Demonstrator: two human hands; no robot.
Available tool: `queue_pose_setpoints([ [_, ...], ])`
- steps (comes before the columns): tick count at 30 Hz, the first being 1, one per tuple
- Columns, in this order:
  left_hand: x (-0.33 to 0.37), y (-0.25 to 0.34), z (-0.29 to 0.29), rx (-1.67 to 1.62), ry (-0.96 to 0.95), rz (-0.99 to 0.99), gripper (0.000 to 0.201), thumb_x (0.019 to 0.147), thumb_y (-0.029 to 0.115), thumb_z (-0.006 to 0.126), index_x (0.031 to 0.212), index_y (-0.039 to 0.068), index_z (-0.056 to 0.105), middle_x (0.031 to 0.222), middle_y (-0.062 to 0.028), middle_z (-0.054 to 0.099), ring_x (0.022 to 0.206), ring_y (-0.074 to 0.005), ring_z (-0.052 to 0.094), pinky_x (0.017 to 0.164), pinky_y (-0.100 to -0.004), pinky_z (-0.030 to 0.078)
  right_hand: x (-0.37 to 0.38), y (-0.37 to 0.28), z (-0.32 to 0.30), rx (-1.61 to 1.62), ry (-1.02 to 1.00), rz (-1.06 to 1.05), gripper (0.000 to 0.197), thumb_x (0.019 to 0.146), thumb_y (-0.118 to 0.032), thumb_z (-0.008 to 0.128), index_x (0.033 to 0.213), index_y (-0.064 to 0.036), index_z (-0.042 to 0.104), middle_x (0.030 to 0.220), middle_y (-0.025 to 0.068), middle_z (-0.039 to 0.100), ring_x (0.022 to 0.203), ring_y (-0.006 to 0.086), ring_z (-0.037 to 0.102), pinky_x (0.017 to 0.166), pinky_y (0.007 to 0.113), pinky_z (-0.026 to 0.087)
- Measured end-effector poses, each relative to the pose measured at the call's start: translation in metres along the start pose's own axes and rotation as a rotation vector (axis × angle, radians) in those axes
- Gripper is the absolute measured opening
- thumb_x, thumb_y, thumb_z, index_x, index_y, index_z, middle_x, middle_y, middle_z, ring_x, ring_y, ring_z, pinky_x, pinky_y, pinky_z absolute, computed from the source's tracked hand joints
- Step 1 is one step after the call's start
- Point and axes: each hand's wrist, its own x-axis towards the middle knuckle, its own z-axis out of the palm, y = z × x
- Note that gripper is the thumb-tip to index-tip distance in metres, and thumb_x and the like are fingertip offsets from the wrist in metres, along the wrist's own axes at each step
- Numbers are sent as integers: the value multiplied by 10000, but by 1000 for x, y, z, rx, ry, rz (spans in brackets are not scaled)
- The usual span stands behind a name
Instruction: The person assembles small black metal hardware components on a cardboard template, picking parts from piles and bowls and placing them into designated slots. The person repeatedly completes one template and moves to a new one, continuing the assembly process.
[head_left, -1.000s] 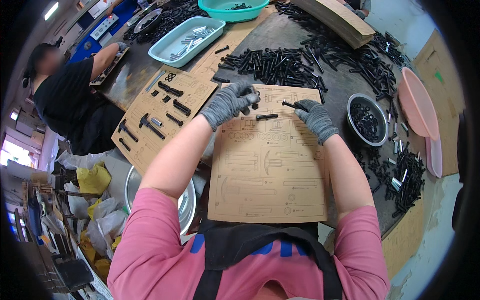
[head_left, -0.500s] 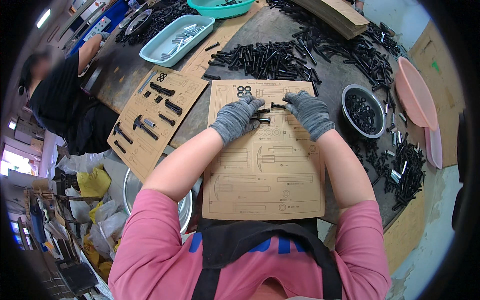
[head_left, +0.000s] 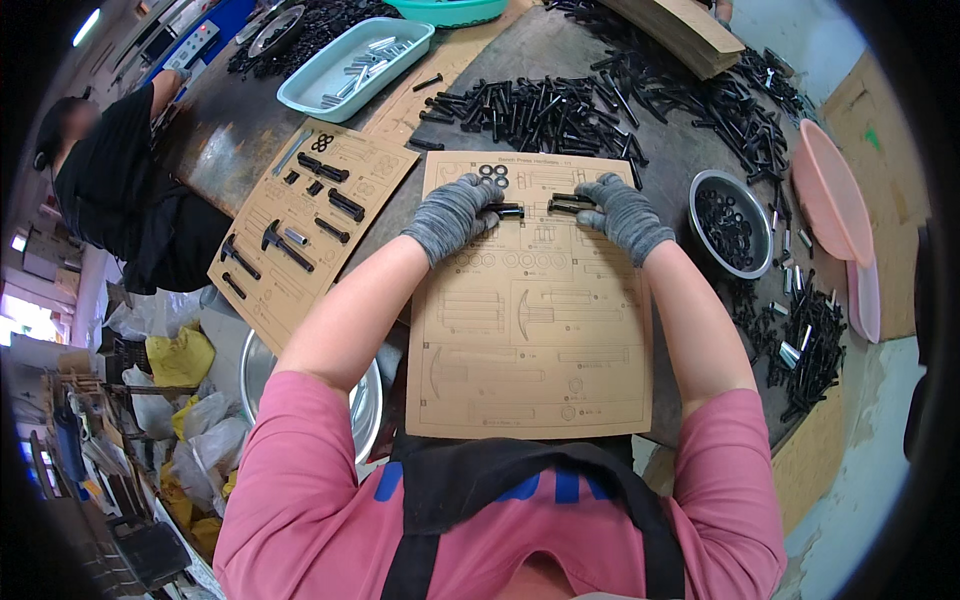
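Both my hands wear grey knit gloves and are over the upper part of a brown cardboard sheet (head_left: 530,330) printed with hardware outlines. My left hand (head_left: 453,222) is closed on black bolts (head_left: 511,211), whose ends stick out to the right from its fingertips. Opposite it, my right hand (head_left: 626,220) pinches a couple of black bolts (head_left: 566,203) that point left. A narrow gap parts the two sets of bolts. Black washers (head_left: 492,175) lie in a small cluster at the sheet's top left, just above my left hand.
Left lies a second cardboard sheet (head_left: 290,265) with bolts and T-shaped parts. A heap of black bolts (head_left: 540,110) is beyond my sheet. Right are a metal bowl (head_left: 697,222) of washers, a pink basin (head_left: 832,190) and loose hardware. A blue tray (head_left: 300,92) holds silver tubes. Someone stands at far left.
My hands have drawn slightly apart and now hold the bolts more level and lined up. The bolts that were spread below my left fingers are gathered together in its grip.
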Motion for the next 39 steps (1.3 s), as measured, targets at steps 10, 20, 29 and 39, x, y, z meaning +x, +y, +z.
queue_pose_setpoints([
  [10, 4, -4, 11, -144, 81, 49, 317, 712, 78, 658, 1022, 56, 597, 959, -136, 582, 877, -299, 572, 775, -348, 467, 12, -8, 7, -23, -39, -169, 353, 796, -249, 592, 1115, -106, 547, 1030, 120, 538, 983, 285, 529, 866, 368, 420],
  [20, 5, -2, 6, -55, 61, 73, 320, 713, 72, 649, 1029, 72, 602, 952, -138, 572, 882, -299, 563, 795, -351, 459, 13, -26, 9, -45, -37, -155, 335, 789, -225, 606, 1096, -100, 557, 1006, 123, 536, 943, 293, 534, 839, 377, 428],
  [29, 1, 7, 0, 29, 76, 31, 377, 743, 141, 630, 1108, 86, 555, 1063, -154, 532, 963, -315, 540, 845, -363, 443, 9, -21, 20, 48, 152, -232, 354, 813, -271, 568, 1129, -115, 534, 1081, 133, 498, 985, 294, 524, 850, 383, 430],
  [39, -37, 69, 19, -195, 18, -13, 274, 766, 238, 620, 984, 72, 604, 832, -127, 563, 720, -248, 579, 674, -346, 473, -154, 62, -12, 197, 684, -98, 218, 805, -272, 576, 922, -91, 604, 845, 101, 601, 778, 284, 585, 684, 375, 464],
])
